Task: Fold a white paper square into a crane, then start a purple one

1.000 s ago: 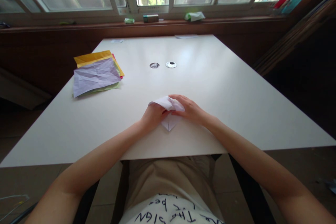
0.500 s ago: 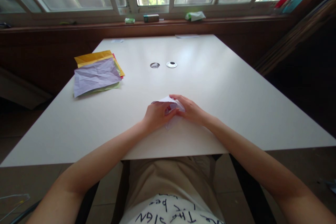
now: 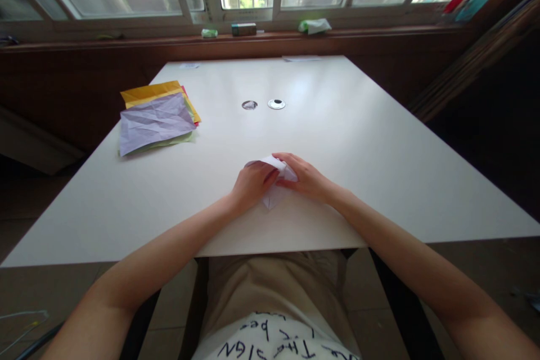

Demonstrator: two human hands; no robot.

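Observation:
Between my two hands, near the front of the white table (image 3: pixel 337 140), is a piece of folded paper (image 3: pixel 272 198), white to pale lilac. Its lower corner points toward me and its top edge bulges up. My left hand (image 3: pixel 253 180) grips the paper's left side, its fingers curled inside the fold. On the other side my right hand (image 3: pixel 301 174) holds the paper, index finger along the top and thumb lower down. The hands cover much of the paper, so its full shape is hidden.
At the table's left lies a stack of sheets: a creased lilac sheet (image 3: pixel 156 121) over a yellow one (image 3: pixel 152 91), with green and red edges showing. Two round fittings (image 3: pixel 276 104) are set in the tabletop. Small packets and a box (image 3: pixel 243 29) stand on the windowsill.
My left thumb has drawn in from the middle, and the paper's top edge has shifted slightly. More of the lower corner shows. Both arms stay nearly in place.

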